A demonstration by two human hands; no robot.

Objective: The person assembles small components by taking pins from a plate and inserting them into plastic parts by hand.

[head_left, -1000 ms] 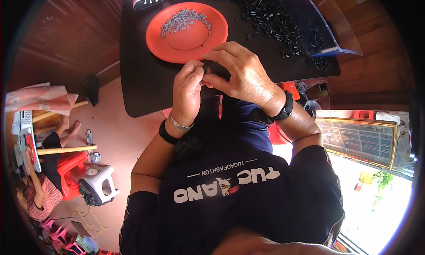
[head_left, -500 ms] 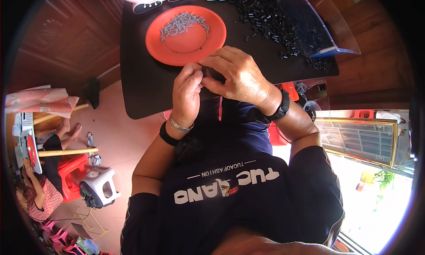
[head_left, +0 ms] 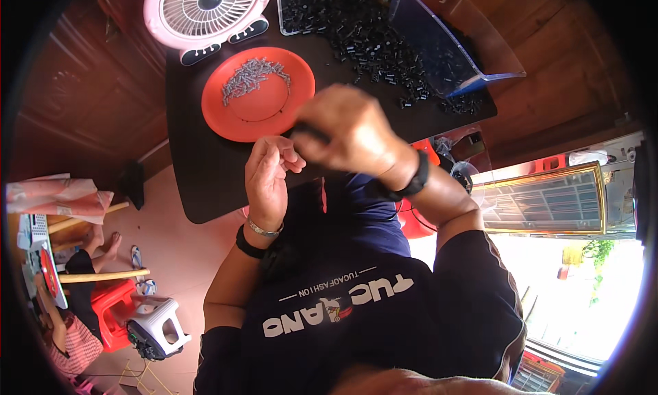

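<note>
My left hand (head_left: 267, 176) is raised just below the near rim of an orange-red plate (head_left: 240, 129), its fingers curled inward; whether anything small lies in them is hidden. To its right and slightly above, my right hand (head_left: 353, 131) is smeared by motion, thumb and fingers bent around a dark gap. What the right hand holds, if anything, cannot be made out. Small silvery screw-like pieces (head_left: 250, 78) lie heaped on the plate's far part. Many small black cylindrical parts (head_left: 384, 52) spread over the black table (head_left: 195, 169) beyond my right hand.
A pink fan (head_left: 209, 8) stands behind the plate. At the table's right edge a clear plastic bin (head_left: 445, 52) lies tilted among black parts. Leftward on the floor are a red stool (head_left: 113, 306) and a white stool (head_left: 161, 323); another person (head_left: 75, 337) sits there.
My hands have come apart; the right has moved away from the left and blurs. The whole view has shifted, so plate and table appear lower and more of the fan shows.
</note>
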